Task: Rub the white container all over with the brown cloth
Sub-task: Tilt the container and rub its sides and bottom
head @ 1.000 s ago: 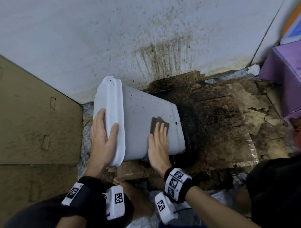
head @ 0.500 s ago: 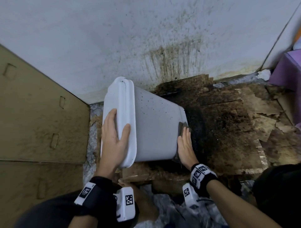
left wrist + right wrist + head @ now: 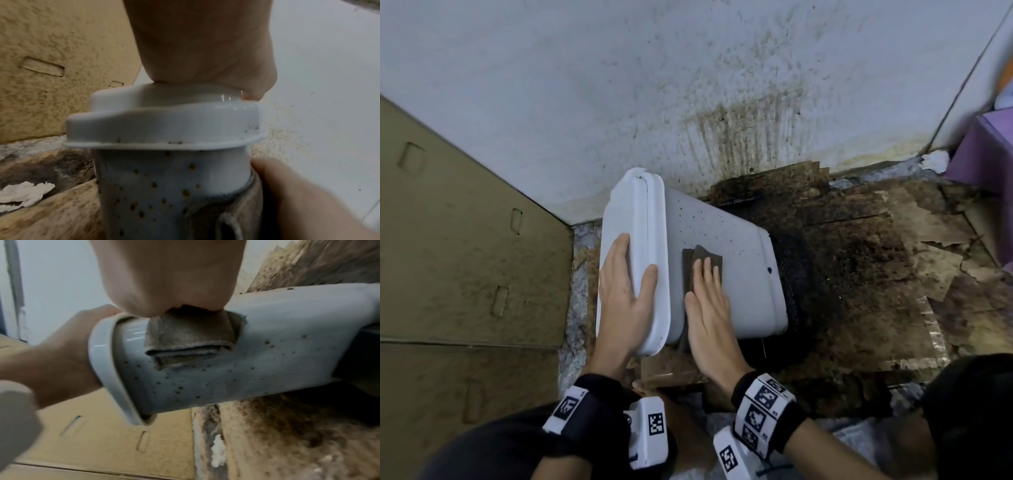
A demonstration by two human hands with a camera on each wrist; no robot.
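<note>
The white container (image 3: 739, 274) lies tilted on its side, speckled with brown spots, lid end to the left and base on the dirty floor. My left hand (image 3: 626, 287) grips the lid rim, fingers on the lid face and thumb over the edge. My right hand (image 3: 709, 301) lies flat on the folded brown cloth (image 3: 705, 255), pressing it to the container's side just right of the lid. In the right wrist view the cloth (image 3: 189, 340) bunches under my palm against the container (image 3: 267, 353). The left wrist view shows the lid (image 3: 164, 123) under my left hand (image 3: 201, 48).
A stained white wall (image 3: 688, 85) stands close behind. Flat cardboard sheets (image 3: 465, 240) cover the floor to the left. Dark, grimy torn cardboard (image 3: 876, 274) lies to the right, and a purple box (image 3: 983, 154) sits in the far right corner.
My right hand slid the cloth out to the container's base end, then back left to just beside the lid. The left hand kept its hold on the lid rim.
</note>
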